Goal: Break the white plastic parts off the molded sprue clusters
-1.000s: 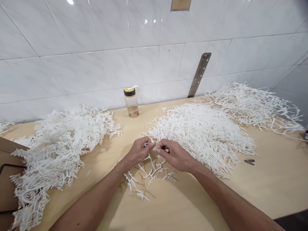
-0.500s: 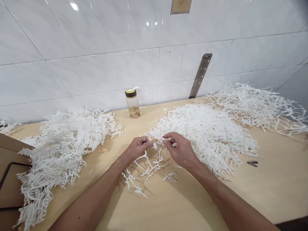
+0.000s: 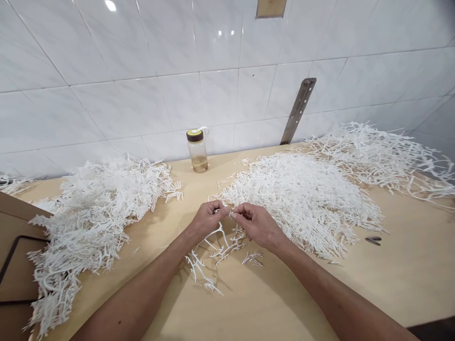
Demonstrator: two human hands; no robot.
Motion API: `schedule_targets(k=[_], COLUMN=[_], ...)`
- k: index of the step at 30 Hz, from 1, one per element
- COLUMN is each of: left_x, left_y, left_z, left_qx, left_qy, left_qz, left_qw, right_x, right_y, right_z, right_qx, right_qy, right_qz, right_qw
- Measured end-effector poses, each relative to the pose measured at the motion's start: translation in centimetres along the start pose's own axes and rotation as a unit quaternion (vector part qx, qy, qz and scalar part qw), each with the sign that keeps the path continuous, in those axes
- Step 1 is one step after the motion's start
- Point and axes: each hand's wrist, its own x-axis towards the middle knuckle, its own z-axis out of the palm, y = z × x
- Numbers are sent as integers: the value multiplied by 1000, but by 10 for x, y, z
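Pinched between the fingertips of my left hand [image 3: 209, 219] is a white branched plastic piece [image 3: 223, 241], its forked arms hanging over the wooden table [image 3: 270, 303]. My right hand [image 3: 254, 225] is closed at the fingertips, right beside the left fingertips, on a small white bit at the top of the piece; the exact contact is too small to tell. A large heap of small white sprigs [image 3: 302, 199] lies just beyond and right of my right hand. A few loose sprigs [image 3: 253, 258] rest below it.
Another white heap [image 3: 95, 218] covers the left side, beside a brown box [image 3: 17, 265]. A bottle [image 3: 198, 154] stands near the tiled wall. White branched frames [image 3: 384, 156] are piled at the back right. A metal bracket [image 3: 298, 111] leans on the wall; a small dark object [image 3: 373, 240] lies right.
My right hand has moved left to my left hand, and its fingertips have closed. The branched piece has shifted slightly right with my left hand.
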Motion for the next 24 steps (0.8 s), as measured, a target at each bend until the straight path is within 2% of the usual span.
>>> schedule_targets(k=[3,8,10,20,24], left_x=[-1,-2,-2,1,0], left_y=[0,4,6,-1,-2], left_z=[4,3,2,-3,-3], left_qx=[-3,-99,-117,-111,-123], left_qy=[15,-10,-12,-27,-32], left_qz=[12,-48,-54,-32,-45], left_qw=[1000,994,992,993,991], right_x=[0,-1,-1,0,1], right_y=[1,0,1,4,4], right_z=[0,-5,-6,0,0], right_qx=[9,83,105,88,112], right_qy=[-5,-54,-64,-20,-9], right_qz=[0,18,22,26,30], right_qw=[1000,995,992,996,993])
